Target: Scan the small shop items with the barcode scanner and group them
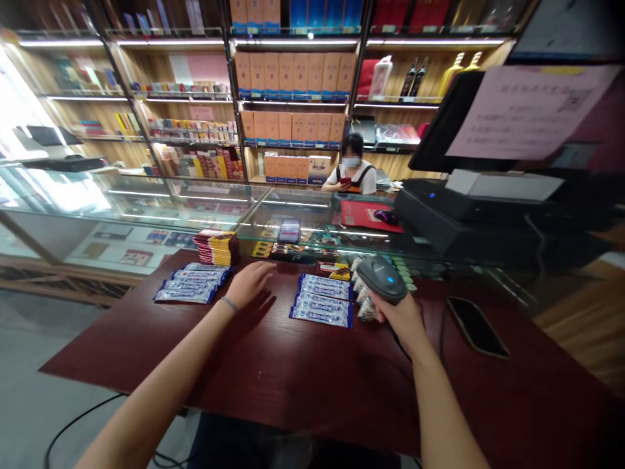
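Here the right hand [398, 316] clasps the scanner [388, 279] just beside the blue packets [322, 299], left hand [249, 281] flat, empty.

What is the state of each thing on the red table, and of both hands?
left hand: open, palm down over the table
right hand: shut around the scanner
scanner: held up, blue light on
left blue packets: lying flat, overlapping
middle blue packets: lying flat, overlapping
phone: lying flat, screen dark
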A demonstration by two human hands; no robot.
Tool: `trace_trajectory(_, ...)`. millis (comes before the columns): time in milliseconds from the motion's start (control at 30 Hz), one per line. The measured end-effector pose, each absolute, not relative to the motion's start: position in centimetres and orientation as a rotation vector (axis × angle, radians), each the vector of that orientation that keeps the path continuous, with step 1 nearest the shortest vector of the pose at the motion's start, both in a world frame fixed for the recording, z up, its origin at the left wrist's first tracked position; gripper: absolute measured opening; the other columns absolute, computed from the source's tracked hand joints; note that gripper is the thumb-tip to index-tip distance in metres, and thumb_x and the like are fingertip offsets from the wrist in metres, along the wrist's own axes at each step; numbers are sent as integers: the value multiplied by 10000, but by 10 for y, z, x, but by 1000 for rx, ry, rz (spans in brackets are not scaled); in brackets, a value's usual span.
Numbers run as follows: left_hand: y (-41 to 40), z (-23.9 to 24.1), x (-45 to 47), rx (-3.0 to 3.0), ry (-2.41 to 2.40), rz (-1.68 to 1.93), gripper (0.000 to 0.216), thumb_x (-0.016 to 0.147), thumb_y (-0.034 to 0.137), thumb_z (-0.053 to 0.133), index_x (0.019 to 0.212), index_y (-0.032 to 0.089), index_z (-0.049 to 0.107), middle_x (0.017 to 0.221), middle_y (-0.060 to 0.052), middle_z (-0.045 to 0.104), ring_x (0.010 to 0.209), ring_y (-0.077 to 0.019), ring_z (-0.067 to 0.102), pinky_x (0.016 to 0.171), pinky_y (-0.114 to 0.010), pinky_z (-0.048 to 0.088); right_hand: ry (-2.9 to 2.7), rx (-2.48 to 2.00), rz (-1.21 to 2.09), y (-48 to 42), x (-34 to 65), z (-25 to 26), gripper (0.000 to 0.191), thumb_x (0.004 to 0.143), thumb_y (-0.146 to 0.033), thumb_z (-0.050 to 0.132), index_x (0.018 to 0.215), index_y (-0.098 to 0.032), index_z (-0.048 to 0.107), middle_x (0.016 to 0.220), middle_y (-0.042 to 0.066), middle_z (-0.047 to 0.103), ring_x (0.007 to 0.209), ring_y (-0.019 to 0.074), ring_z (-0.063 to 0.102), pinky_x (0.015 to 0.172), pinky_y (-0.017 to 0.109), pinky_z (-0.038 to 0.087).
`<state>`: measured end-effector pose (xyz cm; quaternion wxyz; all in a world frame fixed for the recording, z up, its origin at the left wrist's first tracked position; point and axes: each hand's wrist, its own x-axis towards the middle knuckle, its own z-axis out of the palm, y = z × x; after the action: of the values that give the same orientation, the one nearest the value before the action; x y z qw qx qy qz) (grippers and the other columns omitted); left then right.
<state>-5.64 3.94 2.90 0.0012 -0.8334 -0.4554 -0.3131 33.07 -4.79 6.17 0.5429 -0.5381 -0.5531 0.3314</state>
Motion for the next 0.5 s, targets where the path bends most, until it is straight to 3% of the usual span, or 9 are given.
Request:
trace_trajectory(333, 47, 12, 50, -2848, -1248, -975, 346, 960, 250, 557, 1289, 240, 665, 1267, -102, 671, 1203, -252, 618, 1074, -413, 499, -1281, -1226, 812, -50, 335, 66, 412, 759, -573, 790, 772, -236, 555, 555, -35, 573, 405, 109, 450, 412, 256, 419)
trace_trajectory(500, 64, 6, 90, -2882, -1222, -862, 409, 957, 209, 546, 1360, 241, 608, 1342, -116, 631, 1264, -257, 581, 1092, -426, 481, -1235, -1237, 796, -52, 332, 73, 468, 744, -508, 809, 1051, -223, 599, 572, -50, 592, 390, 113, 443, 392, 253, 406)
